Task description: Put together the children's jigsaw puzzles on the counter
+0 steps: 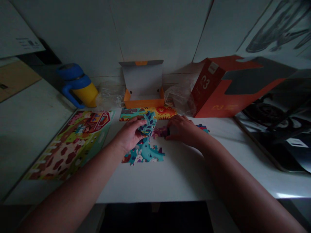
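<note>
My left hand (132, 131) holds a stack of teal patterned puzzle pieces (148, 123) between thumb and fingers, above the table. Below it lies a joined teal section of puzzle (145, 153) with a white rabbit on it. Fingers bent downward, my right hand (179, 128) rests over pink and purple puzzle pieces (160, 132); whatever lies under its fingertips is hidden. Just right of that hand, another blue and red piece (202, 127) shows on the table.
A farm picture sheet (73, 145) lies on the left, with a blue and yellow jug (79, 85) behind it. An open orange box (143, 102) stands at the back beside clear plastic (179, 97). A large red box (225, 90) stands at the right on the white table (184, 181).
</note>
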### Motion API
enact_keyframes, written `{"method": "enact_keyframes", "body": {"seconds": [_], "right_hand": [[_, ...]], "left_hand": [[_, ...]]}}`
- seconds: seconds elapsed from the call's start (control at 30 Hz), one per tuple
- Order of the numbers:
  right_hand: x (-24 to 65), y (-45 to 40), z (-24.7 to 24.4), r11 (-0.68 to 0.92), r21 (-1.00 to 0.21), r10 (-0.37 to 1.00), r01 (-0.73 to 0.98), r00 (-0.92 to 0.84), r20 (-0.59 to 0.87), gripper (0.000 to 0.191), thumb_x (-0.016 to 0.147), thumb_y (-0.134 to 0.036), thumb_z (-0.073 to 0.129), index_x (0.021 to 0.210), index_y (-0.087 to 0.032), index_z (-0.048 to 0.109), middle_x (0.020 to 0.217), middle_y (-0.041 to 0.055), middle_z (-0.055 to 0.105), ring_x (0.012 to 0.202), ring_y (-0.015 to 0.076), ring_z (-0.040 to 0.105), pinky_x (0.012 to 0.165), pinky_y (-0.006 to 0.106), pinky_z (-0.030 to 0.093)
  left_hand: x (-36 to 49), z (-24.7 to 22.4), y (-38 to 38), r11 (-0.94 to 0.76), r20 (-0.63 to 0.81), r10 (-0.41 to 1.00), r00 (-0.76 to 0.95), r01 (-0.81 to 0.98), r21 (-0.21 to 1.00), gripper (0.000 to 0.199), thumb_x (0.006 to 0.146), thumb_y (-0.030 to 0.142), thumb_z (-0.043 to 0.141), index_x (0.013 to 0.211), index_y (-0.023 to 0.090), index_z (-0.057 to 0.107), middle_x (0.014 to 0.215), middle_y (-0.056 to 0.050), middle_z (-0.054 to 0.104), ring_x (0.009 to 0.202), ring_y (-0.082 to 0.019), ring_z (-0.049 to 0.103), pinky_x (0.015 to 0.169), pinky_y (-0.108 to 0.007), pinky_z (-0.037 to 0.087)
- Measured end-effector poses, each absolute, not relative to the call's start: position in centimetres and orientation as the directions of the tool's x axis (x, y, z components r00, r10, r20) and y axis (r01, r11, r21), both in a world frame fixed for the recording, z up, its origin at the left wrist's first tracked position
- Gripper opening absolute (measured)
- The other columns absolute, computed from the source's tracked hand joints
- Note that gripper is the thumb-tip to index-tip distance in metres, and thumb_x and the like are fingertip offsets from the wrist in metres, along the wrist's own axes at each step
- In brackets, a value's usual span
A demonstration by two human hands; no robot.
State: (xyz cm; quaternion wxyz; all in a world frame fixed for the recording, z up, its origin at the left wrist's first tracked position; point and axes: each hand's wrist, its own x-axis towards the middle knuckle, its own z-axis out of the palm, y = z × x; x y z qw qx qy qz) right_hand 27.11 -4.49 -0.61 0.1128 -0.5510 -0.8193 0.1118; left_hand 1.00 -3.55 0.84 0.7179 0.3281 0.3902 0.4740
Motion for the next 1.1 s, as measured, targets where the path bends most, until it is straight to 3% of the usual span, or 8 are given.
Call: {"method": "enact_keyframes", "body": {"seconds": [0.27, 0.4, 0.5, 0.6, 0.73, 0.9, 0.97, 1.1], "right_hand": [[26.8, -4.4, 0.4, 0.349, -0.333, 0.934, 0.876, -0.354, 0.050, 0.051, 0.076, -0.054, 0.089, 0.111, -0.021, 0.070, 0.132, 0.0157, 0.067, 0.122, 0.0380, 0.059, 0.099, 0.049, 0.048], [26.2, -4.9, 1.4, 0.298, -0.471, 0.946, 0.830, -0.324, 0.026, 0.046, 0.078, -0.046, 0.088, 0.111, -0.021, 0.068, 0.111, 0.0097, 0.075, 0.097, 0.0286, 0.068, 0.082, 0.037, 0.050], [26.0, -5.1, 1.5, 0.282, -0.562, 0.946, 0.777, -0.322, 0.029, 0.027, 0.086, -0.039, 0.079, 0.103, -0.023, 0.066, 0.095, 0.0034, 0.075, 0.079, 0.0210, 0.066, 0.068, 0.030, 0.044], [26.1, -5.2, 1.3, 0.288, -0.587, 0.946, 0.757, -0.320, 0.051, 0.016, 0.089, -0.034, 0.072, 0.098, -0.023, 0.065, 0.087, 0.0019, 0.073, 0.073, 0.0182, 0.063, 0.064, 0.029, 0.042], [26.7, -5.0, 0.6, 0.221, -0.693, 0.955, 0.687, -0.295, 0.012, 0.021, 0.089, -0.034, 0.070, 0.106, -0.023, 0.065, 0.088, 0.0024, 0.075, 0.073, 0.0177, 0.066, 0.063, 0.028, 0.044], [27.2, -5.2, 0.0, 0.149, -0.795, 0.943, 0.588, -0.325, -0.064, 0.049, 0.090, -0.030, 0.071, 0.137, -0.025, 0.060, 0.096, 0.0036, 0.078, 0.076, 0.0185, 0.073, 0.066, 0.029, 0.052], [27.1, -5.3, 0.0, 0.119, -0.819, 0.940, 0.561, -0.330, -0.089, 0.046, 0.091, -0.030, 0.070, 0.136, -0.027, 0.062, 0.100, 0.0042, 0.078, 0.077, 0.0186, 0.074, 0.066, 0.029, 0.055], [27.1, -5.6, 0.0, 0.019, -0.842, 0.929, 0.539, -0.321, -0.185, 0.028, 0.093, -0.034, 0.069, 0.120, -0.027, 0.066, 0.090, 0.0029, 0.079, 0.070, 0.0187, 0.074, 0.062, 0.030, 0.057]], "left_hand": [[1.1, 0.7, -3.6, 0.349, -0.261, 0.931, 0.254, -0.414, 0.841, 0.027, 0.075, 0.021, 0.082, 0.099, 0.018, 0.071, 0.097, -0.006, 0.074, 0.083, -0.018, 0.069, 0.071, -0.031, 0.057], [1.1, 0.8, -3.6, 0.349, -0.250, 0.928, 0.278, -0.407, 0.844, 0.027, 0.074, 0.021, 0.082, 0.099, 0.018, 0.072, 0.094, -0.005, 0.074, 0.080, -0.017, 0.069, 0.069, -0.030, 0.055], [1.1, 0.8, -3.6, 0.345, -0.244, 0.928, 0.281, -0.403, 0.848, 0.028, 0.074, 0.022, 0.082, 0.099, 0.018, 0.072, 0.093, -0.005, 0.074, 0.079, -0.018, 0.068, 0.069, -0.030, 0.055], [1.1, 0.6, -3.6, 0.347, -0.249, 0.927, 0.280, -0.390, 0.853, 0.027, 0.073, 0.024, 0.083, 0.097, 0.018, 0.073, 0.093, -0.006, 0.074, 0.080, -0.018, 0.068, 0.069, -0.030, 0.055], [1.0, 0.5, -3.7, 0.346, -0.244, 0.926, 0.288, -0.394, 0.851, 0.026, 0.073, 0.024, 0.084, 0.096, 0.019, 0.073, 0.092, -0.006, 0.075, 0.080, -0.019, 0.068, 0.067, -0.030, 0.054], [0.8, 0.4, -3.7, 0.338, -0.230, 0.928, 0.293, -0.403, 0.851, 0.027, 0.074, 0.024, 0.084, 0.099, 0.019, 0.073, 0.092, -0.006, 0.074, 0.078, -0.017, 0.067, 0.068, -0.030, 0.054], [0.6, 0.6, -3.7, 0.317, -0.209, 0.936, 0.282, -0.421, 0.850, 0.026, 0.074, 0.024, 0.084, 0.097, 0.018, 0.073, 0.092, -0.005, 0.074, 0.078, -0.016, 0.067, 0.069, -0.029, 0.055], [0.1, 1.1, -3.5, 0.266, -0.180, 0.958, 0.223, -0.459, 0.848, 0.026, 0.073, 0.023, 0.083, 0.097, 0.019, 0.072, 0.093, -0.003, 0.073, 0.080, -0.017, 0.068, 0.068, -0.029, 0.056]]}}
